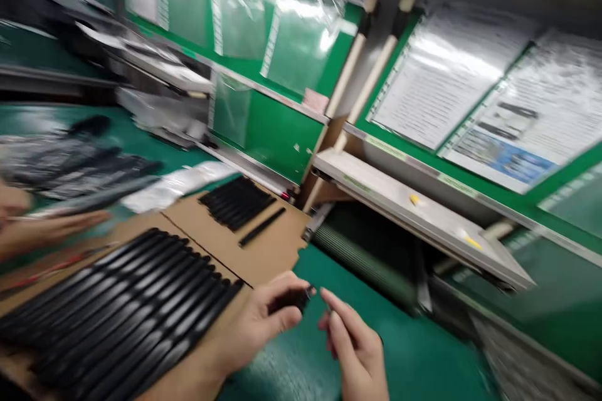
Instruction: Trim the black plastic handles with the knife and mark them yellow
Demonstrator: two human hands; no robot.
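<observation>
My left hand (263, 319) is closed around a small black part (301, 298), whose end sticks out past the fingertips. Just to its right, my right hand (350, 338) has thumb and forefinger pinched together, pointing at that part across a narrow gap. Whatever lies in the right pinch is too small and blurred to name. Left of my hands, a row of long black strips (126, 301) lies side by side on brown cardboard (277, 257). Farther back on the cardboard sit shorter black strips (237, 200), with a single black strip (262, 227) apart from them.
At the left edge, another person's hands (51, 229) are beside plastic-wrapped dark pieces (84, 166). A white shelf (418, 207) juts out above a dark conveyor belt (371, 257). Sheets in plastic sleeves (437, 75) hang on the green panel. The green tabletop (423, 351) extends right.
</observation>
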